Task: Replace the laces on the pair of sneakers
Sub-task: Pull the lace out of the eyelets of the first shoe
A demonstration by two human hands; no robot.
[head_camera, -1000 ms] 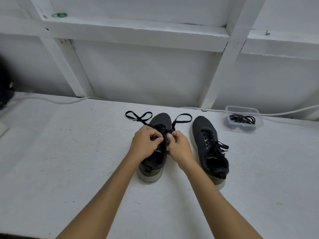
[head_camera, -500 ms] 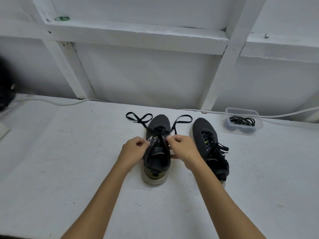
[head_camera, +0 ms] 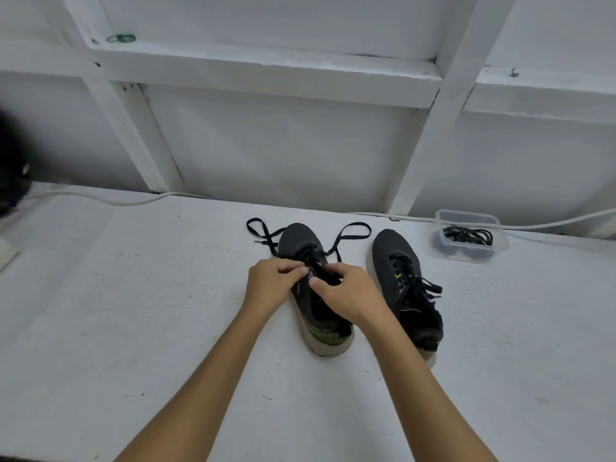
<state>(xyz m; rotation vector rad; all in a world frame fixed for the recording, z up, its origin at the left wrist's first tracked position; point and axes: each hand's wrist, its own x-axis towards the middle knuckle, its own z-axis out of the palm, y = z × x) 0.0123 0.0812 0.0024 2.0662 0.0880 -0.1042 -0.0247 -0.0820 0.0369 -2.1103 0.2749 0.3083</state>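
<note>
Two dark sneakers stand side by side on the white table, toes pointing away from me. The left sneaker (head_camera: 301,238) has a flat black lace (head_camera: 263,233) threaded near its toe, with loose ends lying to either side. My left hand (head_camera: 271,285) and my right hand (head_camera: 350,293) meet over its tongue, fingers curled and pinching at the lace and eyelet area. The exact hold is hidden by the fingers. The right sneaker (head_camera: 401,278) is fully laced and untouched.
A clear plastic tub (head_camera: 471,235) holding black laces sits at the back right. A white cable (head_camera: 110,199) runs along the wall's foot. A dark object (head_camera: 11,181) stands at the far left edge. The white framed wall rises behind the table.
Both hands moved from the sides of the left sneaker back toward each other over its tongue. The sneaker turned slightly, its heel now farther right.
</note>
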